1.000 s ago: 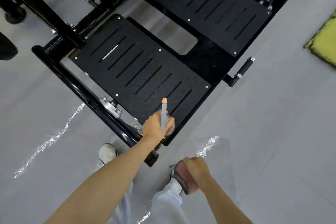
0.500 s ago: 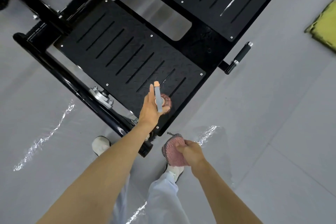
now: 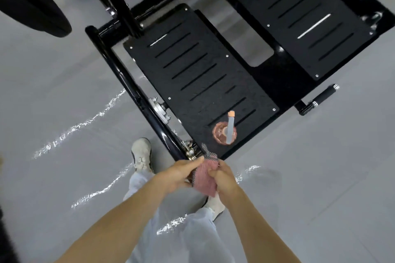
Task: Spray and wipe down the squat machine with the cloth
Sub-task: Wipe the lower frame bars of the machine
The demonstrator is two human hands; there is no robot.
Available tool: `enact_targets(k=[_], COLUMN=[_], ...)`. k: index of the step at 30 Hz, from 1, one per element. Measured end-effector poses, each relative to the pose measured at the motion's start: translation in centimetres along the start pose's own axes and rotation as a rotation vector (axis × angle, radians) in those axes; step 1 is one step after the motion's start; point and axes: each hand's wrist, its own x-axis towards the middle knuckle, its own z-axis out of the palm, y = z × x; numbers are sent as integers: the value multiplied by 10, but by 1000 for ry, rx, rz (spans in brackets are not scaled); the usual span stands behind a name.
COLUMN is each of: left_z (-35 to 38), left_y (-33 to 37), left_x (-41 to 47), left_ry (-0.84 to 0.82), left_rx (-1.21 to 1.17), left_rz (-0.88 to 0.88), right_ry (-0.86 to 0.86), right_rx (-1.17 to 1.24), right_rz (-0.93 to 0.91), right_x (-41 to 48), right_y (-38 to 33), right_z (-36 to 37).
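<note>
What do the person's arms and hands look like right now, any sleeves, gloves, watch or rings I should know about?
Both forearms are bare up to the frame's edge: no sleeve shows on the left forearm or the right forearm. The left hand and right hand wear no gloves, and no watch, band or ring is visible on the wrists or fingers.

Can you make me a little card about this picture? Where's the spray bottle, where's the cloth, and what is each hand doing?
Bottle: spray bottle stands upright on the near footplate, by the corner closest to the person; no hand touches it
Cloth: pink cloth, bunched up between both hands
Left hand: left hand pinches the cloth's left edge
Right hand: right hand grips its right side
Wiping: not yet started, it seems
Also there: far footplate, black handle, white shoe
</note>
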Motion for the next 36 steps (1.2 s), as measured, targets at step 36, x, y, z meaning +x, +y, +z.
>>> enact_targets(k=[36], left_z=[-481], left_y=[339], left_x=[177], left_ry=[1202], left_rx=[1012], left_rz=[686], right_ry=[98], right_rx=[-1195], right_rz=[-284], right_x=[252], right_y=[-197], right_z=[377])
